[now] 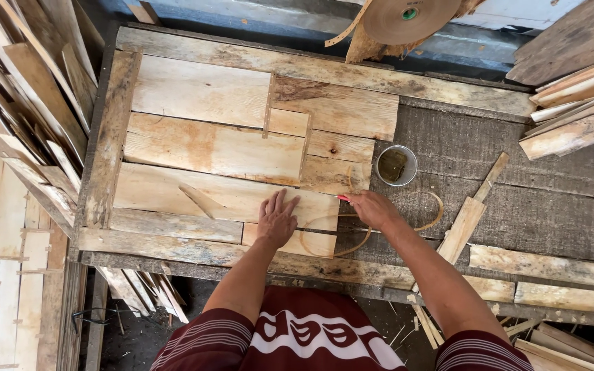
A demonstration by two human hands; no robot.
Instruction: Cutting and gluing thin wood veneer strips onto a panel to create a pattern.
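Note:
My left hand (276, 218) lies flat, fingers spread, on a pale wooden board (194, 192) that is part of a panel of fitted planks. My right hand (371, 207) is closed around a small red-tipped tool (343, 198) at the right end of that board. A thin curved strip of tan banding (331, 237) loops on the bench under and beside my right hand. A narrow wood sliver (199, 200) rests on the board left of my left hand.
A small round tin (396, 165) stands just beyond my right hand. A roll of tan banding (407, 17) sits at the far edge. Loose planks and offcuts (572, 117) lie right; stacked thin boards (29, 103) lean at left. A wooden frame (108, 137) borders the panel.

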